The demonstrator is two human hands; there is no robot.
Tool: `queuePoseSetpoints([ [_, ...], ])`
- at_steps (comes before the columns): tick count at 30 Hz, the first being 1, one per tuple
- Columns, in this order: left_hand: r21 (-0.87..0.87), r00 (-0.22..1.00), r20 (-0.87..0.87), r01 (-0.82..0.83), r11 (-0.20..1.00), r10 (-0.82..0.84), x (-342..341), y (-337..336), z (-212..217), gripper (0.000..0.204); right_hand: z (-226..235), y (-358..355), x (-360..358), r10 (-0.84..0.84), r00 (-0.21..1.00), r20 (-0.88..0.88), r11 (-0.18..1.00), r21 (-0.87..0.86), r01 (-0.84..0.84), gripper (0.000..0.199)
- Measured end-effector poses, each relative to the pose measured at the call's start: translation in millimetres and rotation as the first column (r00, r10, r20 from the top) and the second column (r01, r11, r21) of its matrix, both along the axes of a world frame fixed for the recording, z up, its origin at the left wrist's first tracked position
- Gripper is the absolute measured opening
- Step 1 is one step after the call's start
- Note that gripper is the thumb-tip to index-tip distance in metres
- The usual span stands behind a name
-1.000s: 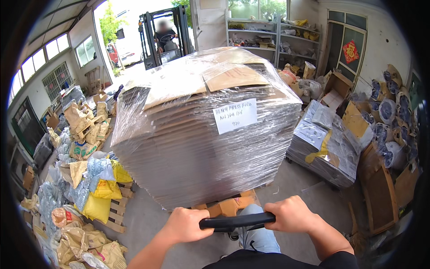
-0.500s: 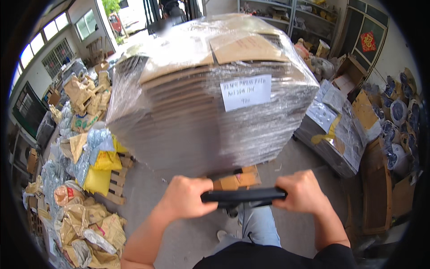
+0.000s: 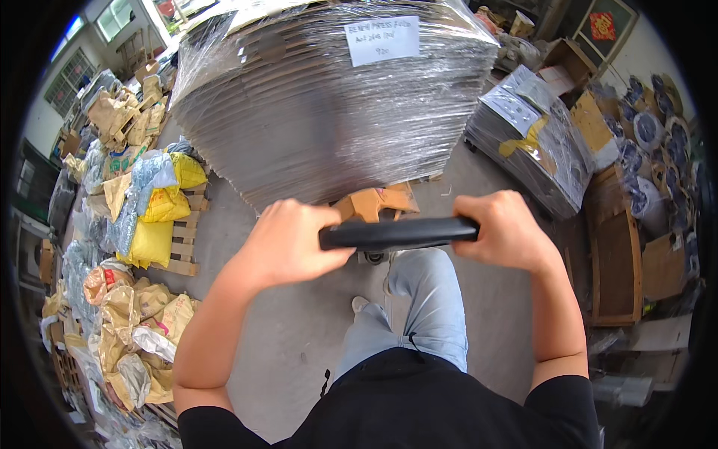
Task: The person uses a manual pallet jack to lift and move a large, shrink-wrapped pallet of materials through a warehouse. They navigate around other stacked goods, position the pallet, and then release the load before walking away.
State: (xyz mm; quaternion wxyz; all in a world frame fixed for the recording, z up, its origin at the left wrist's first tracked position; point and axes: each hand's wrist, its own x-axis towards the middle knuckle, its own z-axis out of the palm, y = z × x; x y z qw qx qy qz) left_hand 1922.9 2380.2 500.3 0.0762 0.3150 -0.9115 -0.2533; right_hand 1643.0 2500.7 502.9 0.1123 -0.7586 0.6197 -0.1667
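My left hand point(image 3: 293, 241) and my right hand point(image 3: 499, 229) are closed round the two ends of a black pallet jack handle point(image 3: 400, 234), held out in front of my body. Beyond it shows the jack's orange body point(image 3: 378, 202), with a small dark wheel point(image 3: 372, 257) low down near my feet. Just ahead stands a tall stack of flat cardboard point(image 3: 299, 123) wrapped in clear film. A white handwritten paper sheet point(image 3: 382, 41) is fixed to its near side. The jack's forks are hidden under the load.
Left, yellow sacks point(image 3: 153, 236) lie on a wooden pallet point(image 3: 185, 243), with crumpled brown sacks point(image 3: 134, 322) nearer. Right, a film-wrapped load point(image 3: 531, 142) stands before a wooden frame point(image 3: 615, 254) and several rolls point(image 3: 649, 129). Grey concrete floor point(image 3: 280, 329) lies around my legs.
The view has tipped downward, so the wrapped stack, handle and hands sit higher in the picture and more of my legs shows. Both hands keep their grip on the handle.
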Motion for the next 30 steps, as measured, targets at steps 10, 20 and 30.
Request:
queuePoseSetpoints([
  [10,0.609,0.752,0.472,0.099,0.787,-0.46,78,247,-80,0.044,-83,248,98,0.181,0.983,0.01,0.761,0.632,-0.147,0.029],
  [20,-0.099,0.914,0.36,-0.16,0.982,0.185,137,476,-300,0.025,-293,440,170,-0.105,0.947,-0.304,0.911,0.353,0.214,0.022],
  [30,0.006,0.921,0.38,-0.099,0.995,0.09,148,429,-221,0.02,-221,400,180,-0.054,0.95,-0.307,0.872,0.448,0.195,0.024],
])
